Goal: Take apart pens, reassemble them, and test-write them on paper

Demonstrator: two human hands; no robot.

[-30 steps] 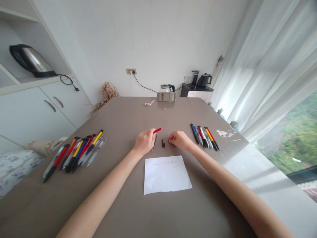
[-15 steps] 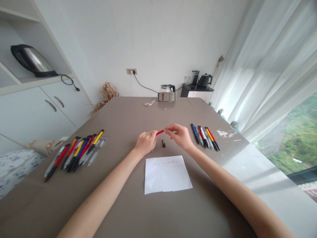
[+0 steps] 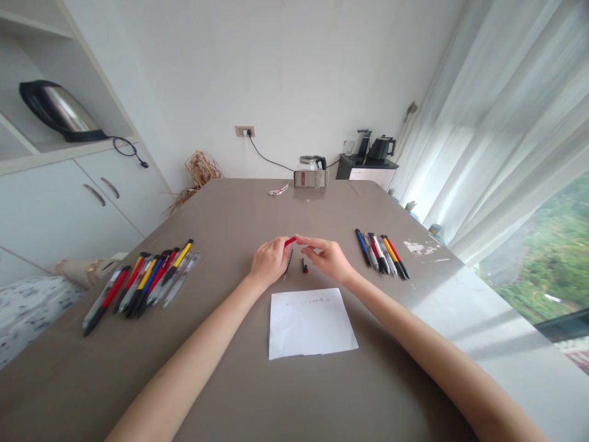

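Observation:
My left hand (image 3: 269,260) is closed around a red pen barrel (image 3: 290,240), whose end sticks out past the thumb and forefinger. My right hand (image 3: 324,255) has its fingers stretched toward that end. Its forefinger meets the tip of the barrel, while the thumb sits lower and apart. A thin dark pen refill (image 3: 288,264) lies on the table beside my left hand. Between the hands, on the tabletop, is a small black and red pen part (image 3: 304,266). A white sheet of paper (image 3: 313,324) with faint writing lies nearer to me.
Several pens (image 3: 142,282) lie in a group at the left of the brown table (image 3: 239,212). Another row of pens (image 3: 381,253) is at the right. A glass pot (image 3: 311,172) stands at the far edge, near a crumpled wrapper (image 3: 278,191).
The red barrel has shifted slightly left and up, its end tilting differently. My right hand has moved left with it, its pinch loosened into straighter fingers. The refill now shows more beside my left hand.

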